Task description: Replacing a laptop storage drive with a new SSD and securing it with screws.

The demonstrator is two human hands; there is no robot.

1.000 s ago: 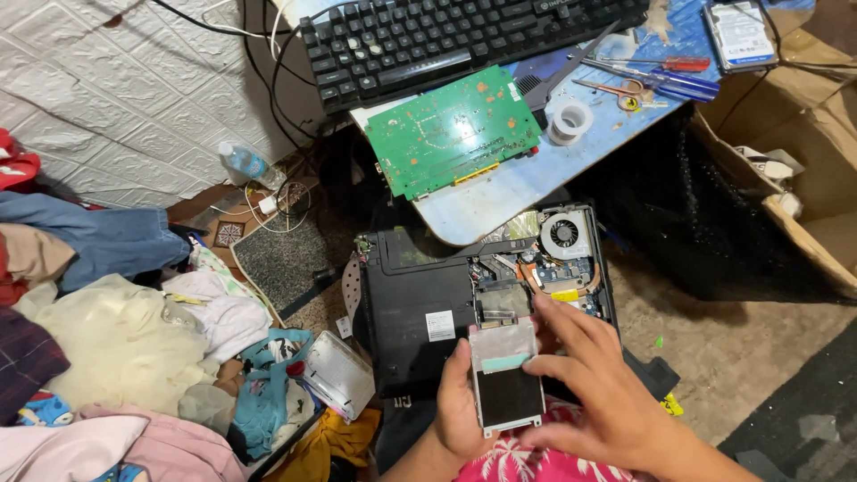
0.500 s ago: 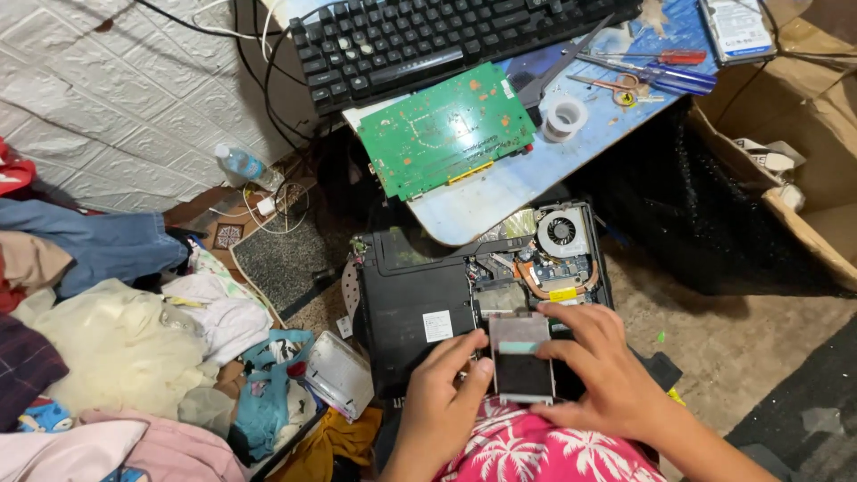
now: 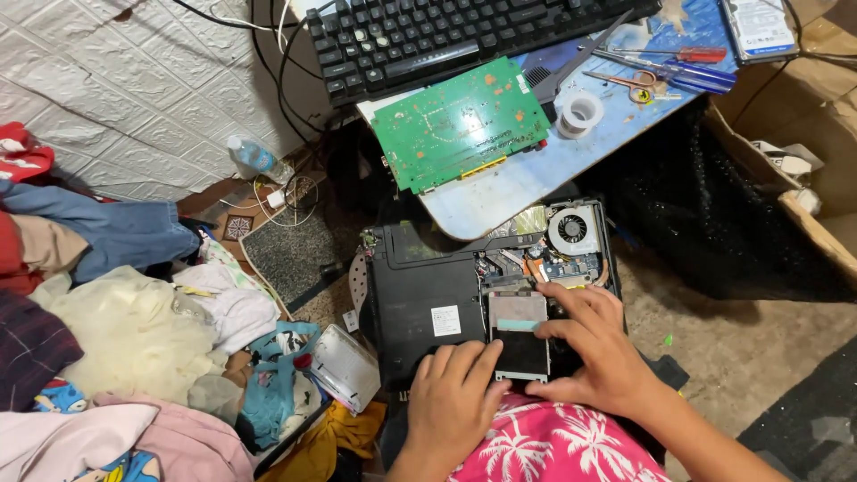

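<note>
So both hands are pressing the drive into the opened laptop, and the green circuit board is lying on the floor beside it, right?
Not quite. The head view shows the green circuit board lying on the blue table, below the keyboard. Both the left hand and right hand do rest on the drive in the laptop.

Both hands are on the hard drive (image 3: 520,337), which lies flat in the opened laptop (image 3: 428,303): left hand (image 3: 455,397) at its lower left corner, right hand (image 3: 594,353) pressing its right edge. Cooling fan (image 3: 573,229) exposed above; green circuit board (image 3: 460,122) on the table (image 3: 500,192).
</note>
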